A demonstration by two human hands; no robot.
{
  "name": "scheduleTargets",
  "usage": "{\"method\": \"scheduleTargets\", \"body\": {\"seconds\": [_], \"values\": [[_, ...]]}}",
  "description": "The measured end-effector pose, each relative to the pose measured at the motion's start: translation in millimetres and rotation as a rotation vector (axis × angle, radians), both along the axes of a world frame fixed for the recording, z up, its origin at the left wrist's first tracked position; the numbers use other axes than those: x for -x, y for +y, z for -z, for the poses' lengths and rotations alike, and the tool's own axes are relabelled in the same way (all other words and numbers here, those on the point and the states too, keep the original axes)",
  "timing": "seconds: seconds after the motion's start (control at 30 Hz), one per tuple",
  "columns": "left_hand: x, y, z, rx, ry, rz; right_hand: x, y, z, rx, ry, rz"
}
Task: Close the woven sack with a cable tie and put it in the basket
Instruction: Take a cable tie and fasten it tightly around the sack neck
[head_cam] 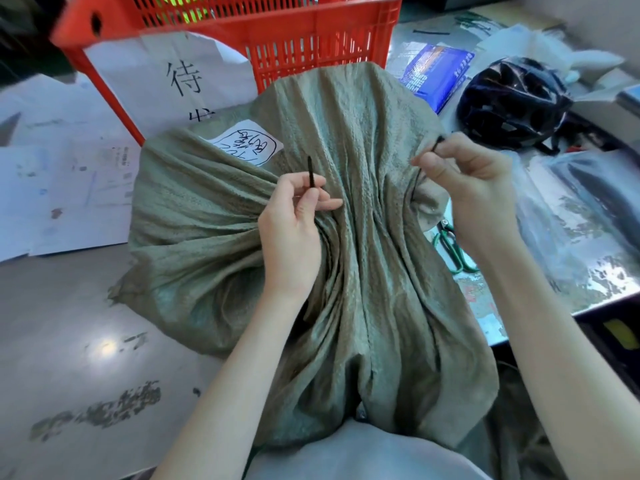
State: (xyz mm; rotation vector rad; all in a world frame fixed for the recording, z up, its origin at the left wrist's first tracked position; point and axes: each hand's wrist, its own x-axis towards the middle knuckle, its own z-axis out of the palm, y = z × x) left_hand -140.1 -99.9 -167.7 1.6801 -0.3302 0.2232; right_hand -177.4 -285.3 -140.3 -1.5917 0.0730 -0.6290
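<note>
Item: grey-green woven sack (pixel 349 140), lying on table (pixel 69 323) directly in front of person, neck gathered into pleats at centre. White handwritten label (pixel 247 144) on upper side. Black cable tie (pixel 311 171) runs behind gathered neck (mid portion hidden). Left hand (pixel 294 230) pinches one end w/ thumb & fingers; right hand (pixel 474 188) pinches other end. Ends apart, not joined. Red basket (pixel 294 32) just beyond sack, paper sign (pixel 173 81) on its side. Black helmet (pixel 512 102) & green-handled scissors (pixel 450 247) at right.
</note>
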Motion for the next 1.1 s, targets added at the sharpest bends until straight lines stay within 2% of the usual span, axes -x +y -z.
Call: {"method": "scheduleTargets", "body": {"seconds": [0.27,0.4,0.5,1.1], "values": [[0.1,-14.0,-2.6,0.229,0.062,0.017,-25.7,46.5,5.2,-0.098,0.013,-0.154],[1.5,-9.7,1.0,0.31,0.119,0.04,-26.0,52.9,17.3,-0.363,0.05,-0.253],[4.8,-5.2,6.4,0.309,0.139,0.05,-24.1,49.0,22.8,-0.454,0.069,-0.271],[2.1,0.6,17.8,0.356,0.2,0.144,-17.2,49.5,27.4,-0.415,0.146,-0.379]]}}
